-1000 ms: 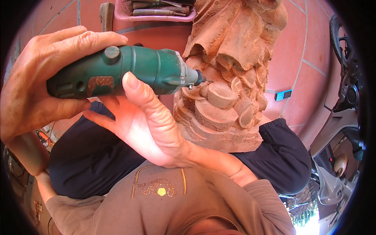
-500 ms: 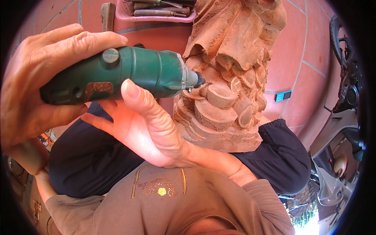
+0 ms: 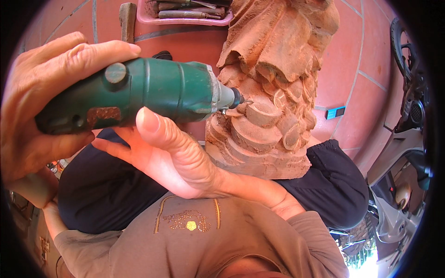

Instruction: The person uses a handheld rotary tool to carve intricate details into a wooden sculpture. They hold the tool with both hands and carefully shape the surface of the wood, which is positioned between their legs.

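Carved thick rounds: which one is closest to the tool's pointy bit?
The smaller, upper round, atop the wider round; the green tool's bit is by its rim.

The rotary tool (image 3: 178,88) lies between the left hand (image 3: 34,99) at its rear and the right hand (image 3: 176,155) nearer its tip. Right of both hands sits the carving (image 3: 278,123). Beyond the hands, a tub (image 3: 185,22) holds hand tools (image 3: 183,15), a bar (image 3: 127,23) just left of it. Past the carving, well right of the hands, a phone (image 3: 334,113) lies on the floor (image 3: 378,60), a motorbike (image 3: 396,217) farther right
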